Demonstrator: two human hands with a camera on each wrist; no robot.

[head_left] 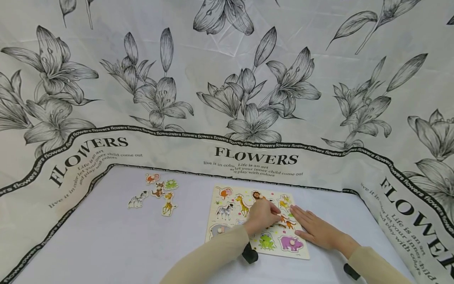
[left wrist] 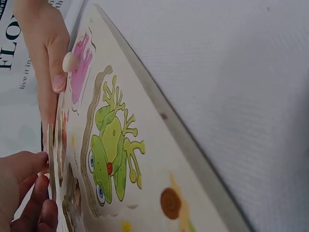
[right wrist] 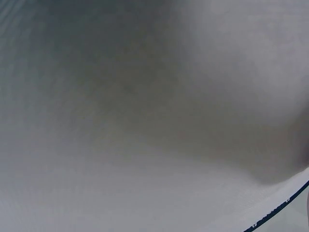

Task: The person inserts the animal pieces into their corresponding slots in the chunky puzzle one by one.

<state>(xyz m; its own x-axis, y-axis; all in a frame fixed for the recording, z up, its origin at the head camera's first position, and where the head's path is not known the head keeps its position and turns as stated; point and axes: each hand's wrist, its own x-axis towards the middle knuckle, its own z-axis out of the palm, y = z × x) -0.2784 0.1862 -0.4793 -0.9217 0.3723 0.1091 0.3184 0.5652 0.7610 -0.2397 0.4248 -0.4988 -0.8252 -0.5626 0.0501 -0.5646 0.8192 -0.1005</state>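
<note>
A wooden animal puzzle board (head_left: 301,254) lies flat on the white cloth. My left hand (head_left: 261,216) reaches over its middle and pinches an orange animal puzzle piece (head_left: 282,219) between thumb and fingers. In the left wrist view this thin puzzle piece (left wrist: 51,159) stands edge-on, close over the board. My right hand (head_left: 317,228) rests with straight fingers on the board's right edge, beside the purple hippo piece (head_left: 291,243) with its round knob. A printed green frog (left wrist: 111,150) shows in its recess. The right wrist view holds mostly blurred white cloth.
Loose puzzle pieces lie left of the board: a zebra (head_left: 137,200), a giraffe (head_left: 168,204), a kangaroo (head_left: 159,189), a frog (head_left: 171,184) and a monkey (head_left: 152,178). A flower-printed curtain (head_left: 248,98) rises behind and around the white surface (head_left: 106,236).
</note>
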